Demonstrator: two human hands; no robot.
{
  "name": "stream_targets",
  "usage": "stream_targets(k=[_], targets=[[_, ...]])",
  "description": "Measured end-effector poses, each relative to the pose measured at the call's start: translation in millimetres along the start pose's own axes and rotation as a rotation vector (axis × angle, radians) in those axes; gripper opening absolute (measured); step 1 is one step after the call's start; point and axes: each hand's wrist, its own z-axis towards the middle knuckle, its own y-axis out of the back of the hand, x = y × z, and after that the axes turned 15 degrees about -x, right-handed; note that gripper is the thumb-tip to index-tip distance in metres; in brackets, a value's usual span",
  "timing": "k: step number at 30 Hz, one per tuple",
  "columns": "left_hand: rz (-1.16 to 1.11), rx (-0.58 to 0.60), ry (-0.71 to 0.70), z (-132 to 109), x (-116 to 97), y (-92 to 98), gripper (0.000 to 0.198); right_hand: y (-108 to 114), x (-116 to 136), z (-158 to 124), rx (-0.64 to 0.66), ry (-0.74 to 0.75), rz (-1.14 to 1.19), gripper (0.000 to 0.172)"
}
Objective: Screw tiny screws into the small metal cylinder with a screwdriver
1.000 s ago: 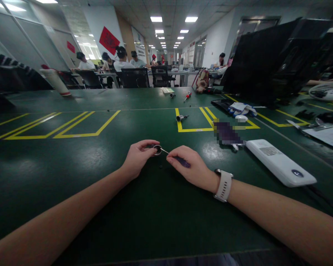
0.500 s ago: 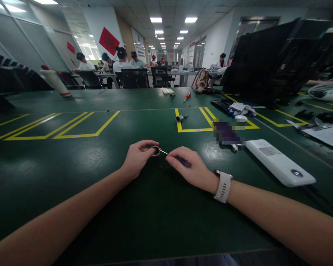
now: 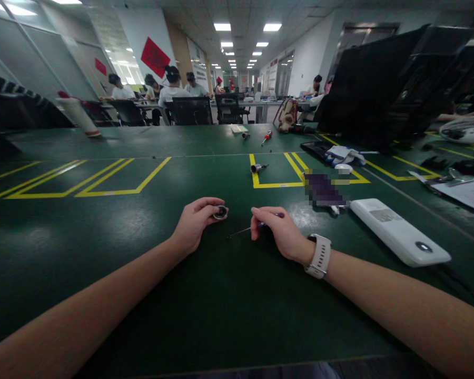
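My left hand is closed around a round metal part, its hollow, dark opening facing me. In my right hand is a slim screwdriver with a dark purple handle, partly covered by the fingers. The shaft slants down to the left, its tip at a tiny dark piece on the green table. Whether the tip touches that piece or hovers over it, I cannot tell. The round part and the screwdriver are apart.
Ahead lies another metal part inside yellow tape. To the right are a phone, a white power bank with a cable, gloves and a clipboard. A red screwdriver lies farther back. Several people sit beyond the table.
The screwdriver tip has come out of the round part and moved down to the tiny piece on the table. My right hand has shifted slightly right; my left hand stays nearly still.
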Motion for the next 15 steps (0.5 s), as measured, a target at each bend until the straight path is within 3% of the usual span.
stream_targets(k=[6, 15], targets=[[-0.014, -0.001, -0.002, -1.0, -1.7, 0.0, 0.016, -0.8, 6.2, -1.5, 0.025, 0.012, -0.089, 0.035], [-0.075, 0.02, -0.009, 3.6, 2.5, 1.5, 0.017, -1.9, 23.3, -13.7, -0.025, 0.248, -0.534, 0.039]])
